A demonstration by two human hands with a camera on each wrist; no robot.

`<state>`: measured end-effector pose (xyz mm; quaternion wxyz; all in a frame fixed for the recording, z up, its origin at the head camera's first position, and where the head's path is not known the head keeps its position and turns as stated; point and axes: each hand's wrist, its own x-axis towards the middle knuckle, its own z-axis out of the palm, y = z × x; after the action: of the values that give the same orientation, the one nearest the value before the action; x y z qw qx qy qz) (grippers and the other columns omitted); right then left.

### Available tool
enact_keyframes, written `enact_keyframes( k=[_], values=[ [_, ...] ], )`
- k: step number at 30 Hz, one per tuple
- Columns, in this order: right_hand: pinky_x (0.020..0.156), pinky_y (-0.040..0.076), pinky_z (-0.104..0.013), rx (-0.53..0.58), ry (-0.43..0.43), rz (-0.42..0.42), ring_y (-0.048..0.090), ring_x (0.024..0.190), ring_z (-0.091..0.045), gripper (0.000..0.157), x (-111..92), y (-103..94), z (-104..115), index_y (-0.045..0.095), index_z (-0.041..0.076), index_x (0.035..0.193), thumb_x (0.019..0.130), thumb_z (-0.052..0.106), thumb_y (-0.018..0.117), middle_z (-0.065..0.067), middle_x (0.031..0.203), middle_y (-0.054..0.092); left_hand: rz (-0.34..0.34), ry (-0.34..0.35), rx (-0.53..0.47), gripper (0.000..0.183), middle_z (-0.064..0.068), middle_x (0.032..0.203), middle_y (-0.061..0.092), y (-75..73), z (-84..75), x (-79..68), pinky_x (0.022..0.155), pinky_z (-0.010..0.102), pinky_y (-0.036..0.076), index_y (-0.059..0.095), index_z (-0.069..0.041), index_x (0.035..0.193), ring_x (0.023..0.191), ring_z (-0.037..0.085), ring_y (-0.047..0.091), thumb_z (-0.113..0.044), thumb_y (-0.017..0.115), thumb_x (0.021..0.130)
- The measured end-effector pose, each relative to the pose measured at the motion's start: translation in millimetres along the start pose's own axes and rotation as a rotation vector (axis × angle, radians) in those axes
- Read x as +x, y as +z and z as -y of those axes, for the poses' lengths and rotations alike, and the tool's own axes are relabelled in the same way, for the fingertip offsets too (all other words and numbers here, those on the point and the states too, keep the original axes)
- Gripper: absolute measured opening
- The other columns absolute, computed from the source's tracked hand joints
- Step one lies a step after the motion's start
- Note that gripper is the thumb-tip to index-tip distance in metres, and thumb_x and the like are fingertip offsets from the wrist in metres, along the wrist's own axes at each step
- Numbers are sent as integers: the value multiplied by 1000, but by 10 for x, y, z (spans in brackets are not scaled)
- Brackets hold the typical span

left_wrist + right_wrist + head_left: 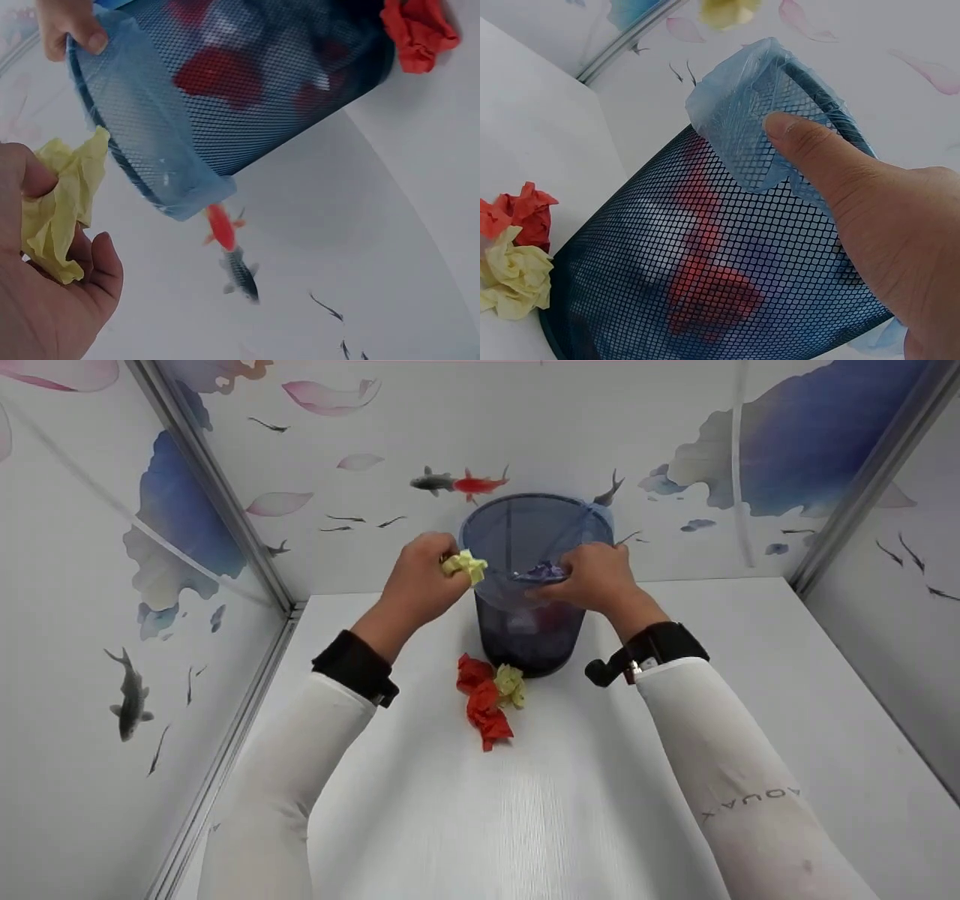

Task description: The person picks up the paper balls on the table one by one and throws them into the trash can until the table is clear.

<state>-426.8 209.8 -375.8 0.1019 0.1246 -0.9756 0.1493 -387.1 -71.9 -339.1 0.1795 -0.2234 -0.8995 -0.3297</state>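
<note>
My left hand (426, 581) holds a crumpled yellow paper (64, 199) just left of the bin's rim. A dark mesh wastebasket (529, 634) with a thin blue plastic liner (739, 112) stands on the table. My right hand (598, 577) grips its near rim, the thumb pressing the liner against the outside of the mesh. Beside those fingers shows a crumpled purple paper (544, 571); I cannot tell whether they hold it. Red paper (712, 296) and paler scraps show through the mesh inside the basket.
In front of the basket lie crumpled red papers (484, 701) and another crumpled yellow paper (510, 685), close together. Printed panels (360, 442) wall in the white table (517, 825) at the back and both sides, with metal posts (217, 487) at the corners.
</note>
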Motion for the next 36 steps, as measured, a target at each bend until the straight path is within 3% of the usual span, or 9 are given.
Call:
enact_keyframes(
  k=[7, 16, 28, 36],
  values=[
    [97, 35, -63, -4, -3, -5, 53, 69, -25, 63, -2, -14, -8, 52, 17, 62, 73, 73, 77, 2, 59, 47, -71, 17, 20, 15, 9, 109, 60, 93, -253, 379, 86, 31, 51, 65, -6, 103, 99, 18, 56, -15, 66, 91],
    [100, 34, -66, -2, -10, 1, 53, 68, -25, 67, 13, -17, -8, 53, 17, 64, 71, 81, 73, 3, 59, 49, -24, 19, 217, 24, 3, 118, 64, 405, -417, 626, 93, 38, 53, 69, -13, 112, 112, 22, 62, -27, 73, 93],
    [97, 35, -65, 13, -18, 7, 49, 62, -23, 63, -3, -27, 11, 52, 16, 60, 77, 72, 76, 3, 56, 44, 73, -23, 338, 31, -2, 123, 64, 624, -449, 649, 94, 40, 53, 71, -21, 121, 114, 21, 62, -38, 73, 95],
    [102, 34, -71, -6, -18, 15, 59, 70, -26, 61, -5, -34, -9, 60, 17, 63, 76, 75, 74, 0, 59, 56, 138, -49, 298, 54, 0, 148, 56, 602, -453, 582, 111, 40, 47, 62, -26, 142, 137, 21, 53, -49, 72, 94]
  ],
)
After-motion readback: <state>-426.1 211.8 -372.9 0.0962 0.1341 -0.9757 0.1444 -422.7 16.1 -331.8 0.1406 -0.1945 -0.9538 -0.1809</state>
